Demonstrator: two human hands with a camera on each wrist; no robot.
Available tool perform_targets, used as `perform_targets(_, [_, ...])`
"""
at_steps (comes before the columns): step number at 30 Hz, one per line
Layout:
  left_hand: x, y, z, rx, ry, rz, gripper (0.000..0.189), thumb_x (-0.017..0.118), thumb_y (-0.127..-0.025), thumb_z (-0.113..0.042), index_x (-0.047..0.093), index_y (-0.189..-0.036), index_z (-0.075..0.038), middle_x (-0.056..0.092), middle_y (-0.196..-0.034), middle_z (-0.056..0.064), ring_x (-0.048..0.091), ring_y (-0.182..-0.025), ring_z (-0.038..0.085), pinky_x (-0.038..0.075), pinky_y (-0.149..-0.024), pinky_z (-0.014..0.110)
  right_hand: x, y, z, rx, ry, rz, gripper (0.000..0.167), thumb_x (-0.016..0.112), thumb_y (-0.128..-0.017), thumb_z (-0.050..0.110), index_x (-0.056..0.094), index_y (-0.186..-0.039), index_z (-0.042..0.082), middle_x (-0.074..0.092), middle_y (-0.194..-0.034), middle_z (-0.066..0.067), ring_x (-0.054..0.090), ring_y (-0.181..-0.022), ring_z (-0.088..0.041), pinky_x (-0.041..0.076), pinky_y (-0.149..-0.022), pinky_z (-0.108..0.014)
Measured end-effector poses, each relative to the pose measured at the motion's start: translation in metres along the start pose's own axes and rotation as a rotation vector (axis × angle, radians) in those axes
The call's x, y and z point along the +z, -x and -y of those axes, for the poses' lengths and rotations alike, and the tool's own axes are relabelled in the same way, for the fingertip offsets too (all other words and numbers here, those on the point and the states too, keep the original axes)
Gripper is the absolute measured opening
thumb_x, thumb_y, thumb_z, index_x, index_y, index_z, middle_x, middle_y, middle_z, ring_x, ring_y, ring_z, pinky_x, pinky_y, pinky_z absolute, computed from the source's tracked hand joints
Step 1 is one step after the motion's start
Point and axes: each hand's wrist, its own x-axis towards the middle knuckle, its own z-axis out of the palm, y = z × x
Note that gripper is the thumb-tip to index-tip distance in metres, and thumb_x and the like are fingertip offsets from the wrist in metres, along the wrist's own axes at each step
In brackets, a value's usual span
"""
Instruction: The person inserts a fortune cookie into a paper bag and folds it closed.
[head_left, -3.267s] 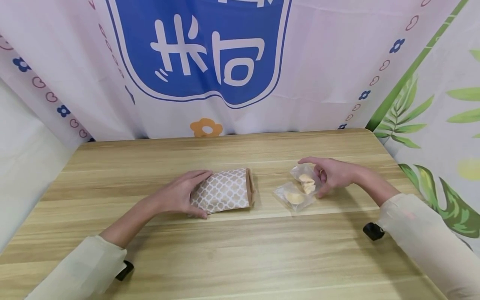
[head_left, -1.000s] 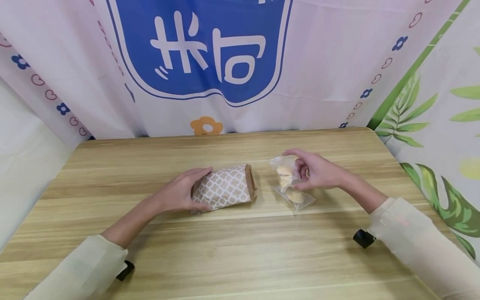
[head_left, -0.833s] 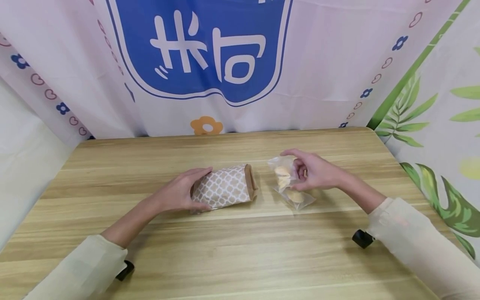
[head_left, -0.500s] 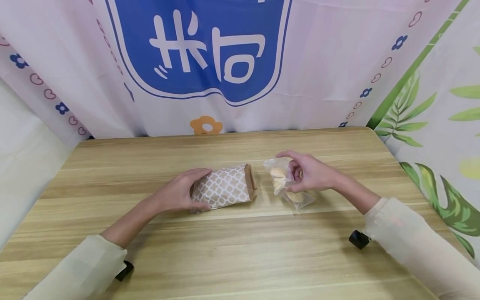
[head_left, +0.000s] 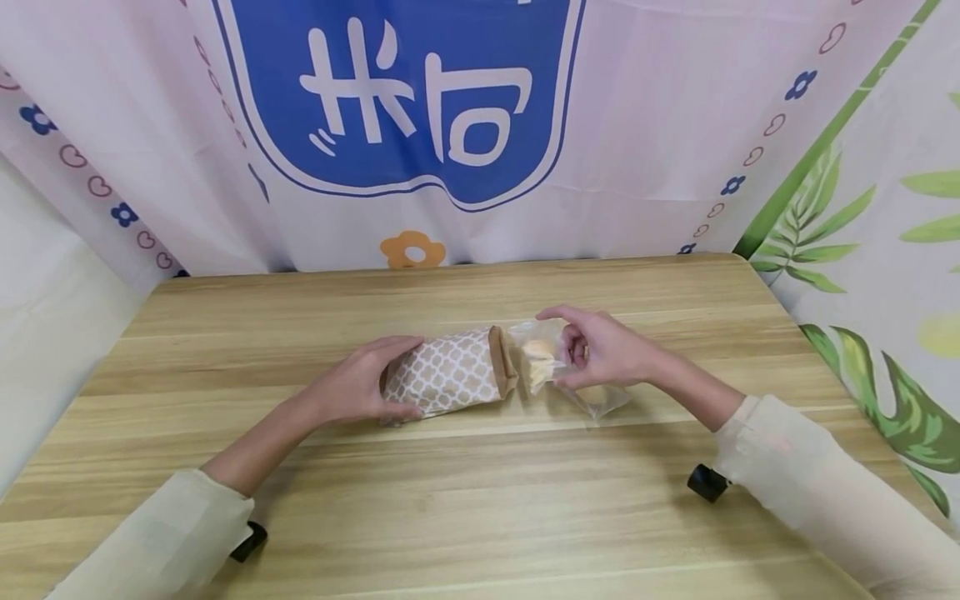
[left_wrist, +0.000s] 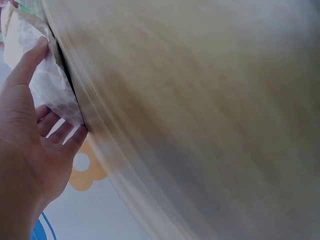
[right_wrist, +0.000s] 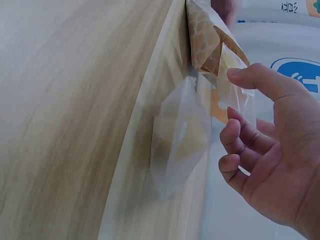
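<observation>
A brown paper bag with a white lattice pattern (head_left: 446, 375) lies on its side, its mouth facing right. My left hand (head_left: 356, 387) holds its closed end, thumb on the near side and fingers on the far side. Between thumb and fingers, my right hand (head_left: 613, 352) pinches a clear-wrapped cookie (head_left: 537, 357), pale yellow and folded in shape. That packet's left edge is at the bag's mouth; in the right wrist view the wrapped cookie (right_wrist: 231, 90) overlaps the opening. A second clear-wrapped cookie (right_wrist: 182, 135) lies on the table, partly beneath my right hand in the head view.
The wooden table (head_left: 465, 500) runs back to a printed curtain (head_left: 637, 150) with a blue emblem. A leaf-patterned cloth (head_left: 847, 250) hangs at the right. Black wrist-camera mounts (head_left: 707, 483) show below both sleeves.
My right hand has gripped one wrapped cookie and carried it left, off the other packet and up to the bag's mouth. The left hand has stayed on the bag, whose mouth has tilted slightly.
</observation>
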Motion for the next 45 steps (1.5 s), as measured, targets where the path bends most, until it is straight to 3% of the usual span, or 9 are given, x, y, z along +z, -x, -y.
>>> perform_targets(15, [0.000,0.000,0.000,0.014,0.019,0.004,0.104,0.093,-0.074,-0.045,0.045,-0.152,0.004,0.050,-0.153,0.022,0.047,-0.142,0.041,0.039,-0.117,0.058,0.010,-0.013,0.008,0.009,0.035,-0.053,0.082,0.087,-0.075,0.002,0.045,-0.145,-0.009,0.068,-0.079,0.001,0.062,-0.069,-0.013,0.057,-0.066,-0.024])
perform_targets(34, [-0.001,0.000,-0.001,0.008,0.025,0.000,0.104,0.093,-0.074,-0.046,0.046,-0.152,0.004,0.051,-0.152,0.022,0.047,-0.141,0.041,0.040,-0.117,0.057,0.016,-0.019,0.015,0.104,0.069,-0.086,0.079,0.088,-0.078,0.008,0.048,-0.144,-0.007,0.068,-0.078,0.000,0.064,-0.068,-0.012,0.059,-0.067,-0.026])
perform_targets(45, [-0.002,0.000,-0.001,-0.001,0.022,0.007,0.104,0.093,-0.074,-0.047,0.046,-0.152,0.004,0.050,-0.153,0.023,0.047,-0.141,0.042,0.040,-0.116,0.058,0.021,-0.016,0.016,0.127,0.087,-0.058,0.077,0.090,-0.078,0.008,0.049,-0.141,-0.009,0.069,-0.074,0.002,0.066,-0.066,-0.011,0.060,-0.069,-0.026])
